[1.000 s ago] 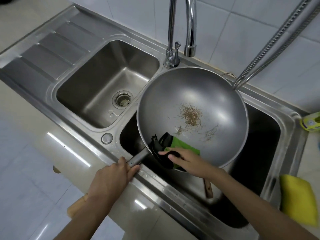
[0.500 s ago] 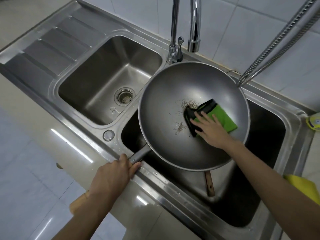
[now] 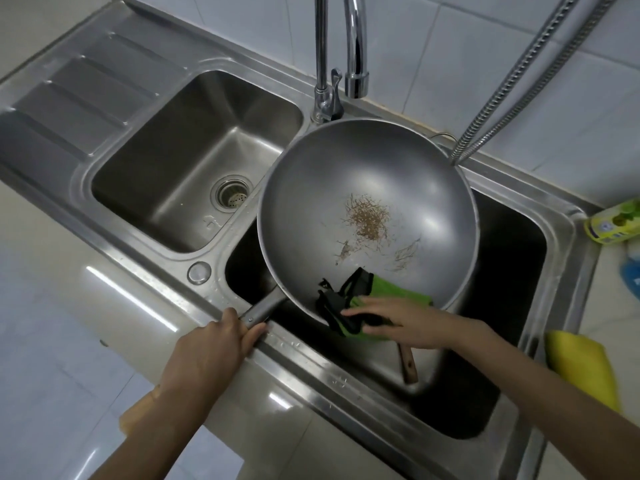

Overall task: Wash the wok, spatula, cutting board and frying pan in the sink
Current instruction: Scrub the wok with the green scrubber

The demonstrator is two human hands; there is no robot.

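Left hand (image 3: 207, 355) gripped wok (image 3: 367, 216) handle, the right hold for something probably heavy; right hand (image 3: 405, 322) pressed flat on soft cloth (image 3: 391, 289).

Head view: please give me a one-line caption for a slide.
Left hand grips the grey metal wok by its handle over the steel sink while right hand presses a green-and-black cloth.

Both forearms are bare, with no sleeves, gloves, rings or watch in view.
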